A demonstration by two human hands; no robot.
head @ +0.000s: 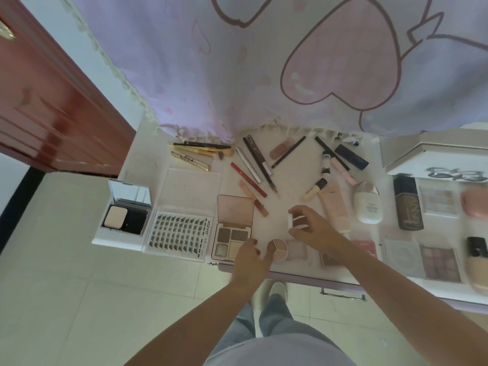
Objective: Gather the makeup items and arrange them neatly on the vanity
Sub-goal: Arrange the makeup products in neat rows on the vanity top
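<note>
We are holding a small white case (pixel 299 220) in our right hand (pixel 313 229) over the vanity (pixel 290 186), just in front of the near row of makeup.

The case is showing a white edge and dark brown strips, with our right fingers curling round it from above. Our left hand (pixel 248 253) is resting at the front edge, fingers loosely bent and holding nothing, its thumb lying just beside a round pot (pixel 278 248) split into three shades. Left of it an open palette (pixel 232 228), a lash tray (pixel 179 233) and a mirrored compact (pixel 125 216) are sitting in a row. Pencils (pixel 257 165), brushes (pixel 203 149) and tubes (pixel 334 204) are fanning out behind, under a hanging heart-print cloth (pixel 264 62). Our right forearm is crossing over and hiding part of a pink palette (pixel 365 247). Bottles (pixel 408 202) are lying to the right.
</note>
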